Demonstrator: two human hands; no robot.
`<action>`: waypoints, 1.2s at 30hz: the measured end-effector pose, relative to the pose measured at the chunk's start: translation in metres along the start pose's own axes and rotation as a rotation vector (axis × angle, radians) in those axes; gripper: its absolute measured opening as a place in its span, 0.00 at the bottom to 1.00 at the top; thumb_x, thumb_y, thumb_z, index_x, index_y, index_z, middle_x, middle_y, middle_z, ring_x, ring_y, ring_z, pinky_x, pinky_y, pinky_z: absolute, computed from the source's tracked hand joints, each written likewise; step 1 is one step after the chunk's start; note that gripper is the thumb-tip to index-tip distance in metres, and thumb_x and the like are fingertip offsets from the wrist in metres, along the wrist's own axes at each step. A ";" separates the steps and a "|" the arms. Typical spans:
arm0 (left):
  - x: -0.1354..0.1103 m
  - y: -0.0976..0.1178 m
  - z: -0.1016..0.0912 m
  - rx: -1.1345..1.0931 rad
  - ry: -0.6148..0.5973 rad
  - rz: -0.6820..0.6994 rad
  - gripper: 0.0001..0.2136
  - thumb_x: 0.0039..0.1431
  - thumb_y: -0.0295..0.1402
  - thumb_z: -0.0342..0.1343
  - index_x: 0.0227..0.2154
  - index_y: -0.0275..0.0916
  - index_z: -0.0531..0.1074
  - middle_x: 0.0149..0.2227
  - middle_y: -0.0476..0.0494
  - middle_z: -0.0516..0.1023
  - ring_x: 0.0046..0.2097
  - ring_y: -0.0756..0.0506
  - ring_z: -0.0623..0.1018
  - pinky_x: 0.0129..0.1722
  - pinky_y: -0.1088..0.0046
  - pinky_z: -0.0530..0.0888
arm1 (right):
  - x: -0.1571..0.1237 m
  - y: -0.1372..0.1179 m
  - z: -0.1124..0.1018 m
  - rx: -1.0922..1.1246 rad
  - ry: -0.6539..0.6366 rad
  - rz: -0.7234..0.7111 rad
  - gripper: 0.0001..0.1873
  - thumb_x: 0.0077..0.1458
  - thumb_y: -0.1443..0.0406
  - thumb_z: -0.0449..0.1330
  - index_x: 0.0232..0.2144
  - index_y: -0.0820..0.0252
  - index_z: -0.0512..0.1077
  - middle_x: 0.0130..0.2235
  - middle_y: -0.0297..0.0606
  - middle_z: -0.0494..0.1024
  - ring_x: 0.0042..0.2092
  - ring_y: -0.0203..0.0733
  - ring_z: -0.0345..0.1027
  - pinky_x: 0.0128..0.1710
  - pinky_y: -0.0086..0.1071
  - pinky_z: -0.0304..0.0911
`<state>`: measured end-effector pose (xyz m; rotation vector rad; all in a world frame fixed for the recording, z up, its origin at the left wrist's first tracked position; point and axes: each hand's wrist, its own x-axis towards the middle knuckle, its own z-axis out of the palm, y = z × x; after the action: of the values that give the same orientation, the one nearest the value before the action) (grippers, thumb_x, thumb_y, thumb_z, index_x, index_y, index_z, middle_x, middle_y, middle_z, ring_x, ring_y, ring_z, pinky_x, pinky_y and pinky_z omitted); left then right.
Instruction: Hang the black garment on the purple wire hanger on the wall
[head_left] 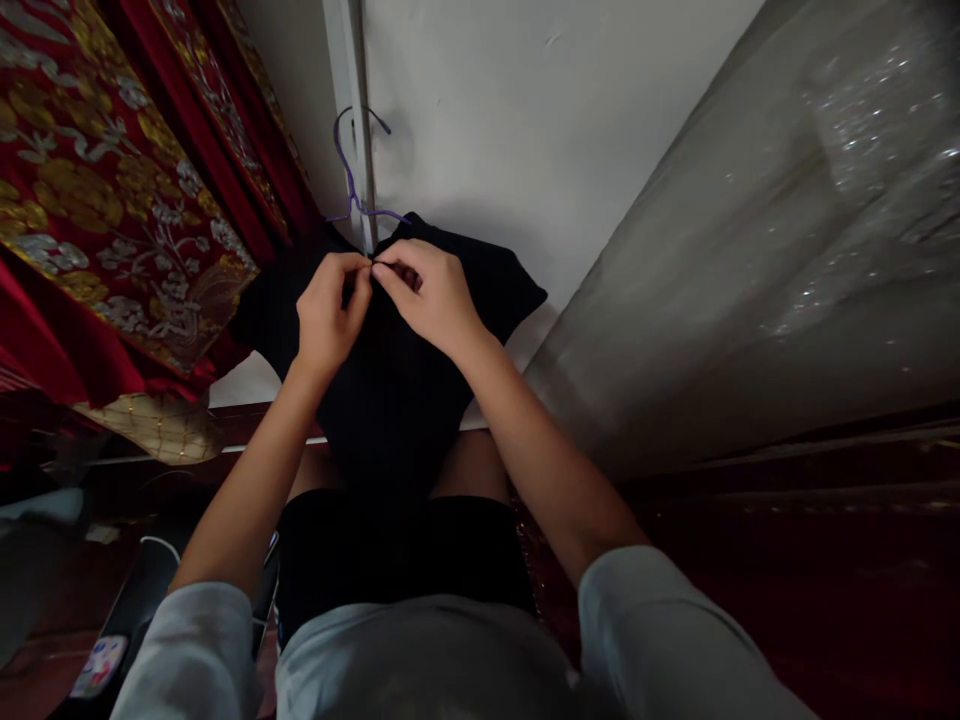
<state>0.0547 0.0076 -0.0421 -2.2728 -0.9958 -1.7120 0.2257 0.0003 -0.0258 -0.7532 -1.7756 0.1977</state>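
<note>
A black short-sleeved garment (390, 400) hangs on a purple wire hanger (348, 165) in front of me. The hanger's hook is at a narrow white upright strip on the wall. My left hand (334, 305) pinches the garment at the front of its neckline, thumb against forefinger. Right beside it, my right hand (427, 290) pinches the same neckline edge, the fingertips of both hands almost touching. Any small fastener between the fingertips is too small and dark to make out. The garment's lower part hangs down before my legs.
Red cloth (97, 180) with gold and silver embroidery hangs on the left. A large sheet of clear plastic wrap (750, 250) covers something tall on the right. A white wall (540, 110) stands behind the garment. A phone with a patterned case (100, 666) lies at lower left.
</note>
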 end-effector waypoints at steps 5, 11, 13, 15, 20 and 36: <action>-0.004 0.000 -0.001 0.052 0.025 0.028 0.10 0.72 0.39 0.51 0.39 0.39 0.72 0.36 0.45 0.76 0.39 0.48 0.77 0.44 0.72 0.73 | 0.002 0.006 0.013 -0.082 -0.001 -0.055 0.17 0.68 0.55 0.55 0.29 0.58 0.68 0.30 0.34 0.70 0.35 0.38 0.66 0.41 0.34 0.64; -0.028 -0.012 0.009 0.148 -0.079 0.006 0.11 0.73 0.35 0.46 0.40 0.39 0.73 0.36 0.43 0.74 0.40 0.44 0.77 0.44 0.67 0.72 | 0.004 0.006 0.015 -0.090 0.233 -0.063 0.25 0.71 0.48 0.46 0.30 0.58 0.66 0.28 0.33 0.66 0.34 0.38 0.65 0.41 0.35 0.64; -0.039 -0.014 0.012 0.129 -0.132 -0.018 0.11 0.73 0.34 0.46 0.39 0.39 0.73 0.36 0.42 0.75 0.40 0.44 0.77 0.44 0.67 0.72 | 0.011 0.006 0.013 -0.081 0.246 -0.071 0.25 0.71 0.48 0.45 0.31 0.58 0.66 0.28 0.33 0.65 0.35 0.38 0.66 0.42 0.35 0.64; -0.046 -0.010 0.013 0.070 -0.079 -0.079 0.11 0.73 0.35 0.46 0.39 0.39 0.72 0.37 0.42 0.76 0.41 0.44 0.77 0.44 0.67 0.73 | 0.014 0.005 0.011 -0.076 0.181 -0.087 0.24 0.71 0.48 0.47 0.31 0.58 0.67 0.28 0.34 0.65 0.35 0.39 0.66 0.43 0.35 0.65; -0.025 0.010 0.007 -0.091 0.081 -0.206 0.14 0.74 0.41 0.47 0.37 0.40 0.72 0.34 0.45 0.75 0.38 0.47 0.76 0.41 0.71 0.73 | 0.006 0.001 0.010 -0.057 0.017 -0.116 0.21 0.71 0.52 0.50 0.32 0.59 0.69 0.31 0.35 0.70 0.36 0.38 0.67 0.44 0.36 0.66; -0.005 0.027 0.004 -0.304 -0.067 -0.306 0.14 0.68 0.41 0.59 0.30 0.37 0.70 0.26 0.48 0.74 0.27 0.52 0.73 0.28 0.77 0.70 | -0.010 0.011 0.001 -0.108 -0.001 -0.141 0.15 0.69 0.59 0.53 0.32 0.59 0.72 0.33 0.38 0.74 0.37 0.40 0.67 0.42 0.35 0.62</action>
<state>0.0725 -0.0141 -0.0402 -2.4794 -1.2268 -2.0450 0.2303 0.0031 -0.0395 -0.7008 -1.8435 0.0071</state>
